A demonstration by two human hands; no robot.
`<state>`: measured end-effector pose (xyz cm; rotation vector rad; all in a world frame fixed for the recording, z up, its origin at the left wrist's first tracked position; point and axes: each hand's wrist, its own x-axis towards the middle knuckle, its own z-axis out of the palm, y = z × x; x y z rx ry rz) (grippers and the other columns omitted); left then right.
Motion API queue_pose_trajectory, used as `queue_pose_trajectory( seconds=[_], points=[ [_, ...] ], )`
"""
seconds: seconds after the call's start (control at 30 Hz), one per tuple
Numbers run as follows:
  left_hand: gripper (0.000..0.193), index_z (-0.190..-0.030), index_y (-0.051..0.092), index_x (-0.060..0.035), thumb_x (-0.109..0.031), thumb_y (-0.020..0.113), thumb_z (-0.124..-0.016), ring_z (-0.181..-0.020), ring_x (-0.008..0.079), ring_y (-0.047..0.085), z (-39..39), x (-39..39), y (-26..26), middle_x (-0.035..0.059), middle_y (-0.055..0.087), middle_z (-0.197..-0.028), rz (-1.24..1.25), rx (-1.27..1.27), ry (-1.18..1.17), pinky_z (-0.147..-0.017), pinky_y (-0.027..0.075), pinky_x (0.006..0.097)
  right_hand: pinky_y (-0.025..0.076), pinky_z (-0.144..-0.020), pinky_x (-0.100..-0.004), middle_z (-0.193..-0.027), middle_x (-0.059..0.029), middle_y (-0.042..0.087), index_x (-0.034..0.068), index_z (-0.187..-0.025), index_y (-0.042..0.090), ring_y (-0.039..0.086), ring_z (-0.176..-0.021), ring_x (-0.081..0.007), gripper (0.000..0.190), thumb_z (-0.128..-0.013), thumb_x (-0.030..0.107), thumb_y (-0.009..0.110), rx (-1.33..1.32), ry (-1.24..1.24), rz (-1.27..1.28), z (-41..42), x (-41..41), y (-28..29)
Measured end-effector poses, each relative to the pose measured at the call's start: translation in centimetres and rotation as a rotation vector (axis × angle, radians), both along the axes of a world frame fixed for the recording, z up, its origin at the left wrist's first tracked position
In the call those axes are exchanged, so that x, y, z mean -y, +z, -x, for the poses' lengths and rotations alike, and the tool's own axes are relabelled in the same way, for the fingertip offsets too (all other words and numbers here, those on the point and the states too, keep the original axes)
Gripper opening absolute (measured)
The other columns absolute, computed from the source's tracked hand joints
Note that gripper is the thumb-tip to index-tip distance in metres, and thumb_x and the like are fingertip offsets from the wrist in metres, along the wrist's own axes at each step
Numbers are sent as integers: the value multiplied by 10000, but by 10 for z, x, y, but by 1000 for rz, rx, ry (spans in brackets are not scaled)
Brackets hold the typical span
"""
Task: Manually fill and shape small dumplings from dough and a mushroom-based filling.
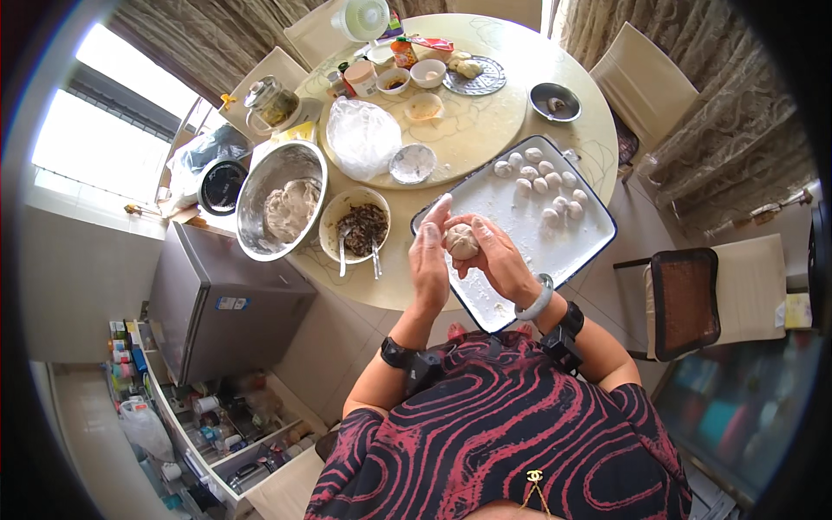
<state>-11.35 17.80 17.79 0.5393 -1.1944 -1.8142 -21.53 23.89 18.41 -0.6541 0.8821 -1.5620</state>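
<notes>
A round, pale ball of dough (462,242) with creases on its top sits between my two hands, above the near part of a white tray. My right hand (497,253) cups it from the right, the thumb along its side and fingers beneath. Against its left side lies my left hand (429,260), fingers straight and together, flour on the fingertips. Below the hands is the dark-rimmed, flour-dusted tray (500,286), which reaches past the table's near edge. Several small floured balls (540,185) rest at its far right.
Left of my hands stand a bowl of dark chopped filling (361,227) with two utensils and a steel basin (246,224) of dough (292,209). Beyond lie a plastic bag (364,136), a small flour bowl (413,164) and a metal bowl (554,117). A chair (747,286) stands right.
</notes>
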Motion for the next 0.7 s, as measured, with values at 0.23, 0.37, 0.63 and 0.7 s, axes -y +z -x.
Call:
queue_pose_trajectory(
  seconds=[0.23, 0.37, 0.63, 0.7],
  points=[
    [401, -1220, 466, 31, -233, 298, -969, -1059, 199, 499, 14, -16, -3, 138, 523, -1167, 169, 208, 72, -925, 387, 298, 269, -372, -150, -650, 57, 450, 79, -891, 518, 368, -472, -4, 175, -954, 213, 426, -91, -232, -23, -13, 5, 4],
    [388, -1185, 492, 52, -192, 301, -952, -1081, 219, 498, 21, -9, -11, 154, 526, -1173, 425, 311, 141, -938, 378, 314, 433, -602, -192, -799, -18, 564, 0, -952, 565, 516, -696, -56, 251, -959, 191, 403, -60, -302, 34, -16, 12, -13],
    [392, -1224, 460, 26, -219, 315, -955, -972, 199, 540, 29, -9, -25, 150, 555, -1106, 437, 287, 167, -858, 427, 302, 462, -646, -244, -839, -66, 579, -30, -986, 548, 551, -768, -117, 305, -964, 217, 371, -278, -390, 41, -3, 17, -32],
    [430, -1293, 371, -20, -302, 316, -974, -940, 157, 536, 30, -4, -28, 123, 544, -1105, 41, 97, 20, -812, 437, 281, 473, -502, -239, -843, -90, 571, -10, -1017, 529, 569, -682, -139, 360, -968, 297, 346, -150, -94, -172, 21, 5, -28]
  ],
)
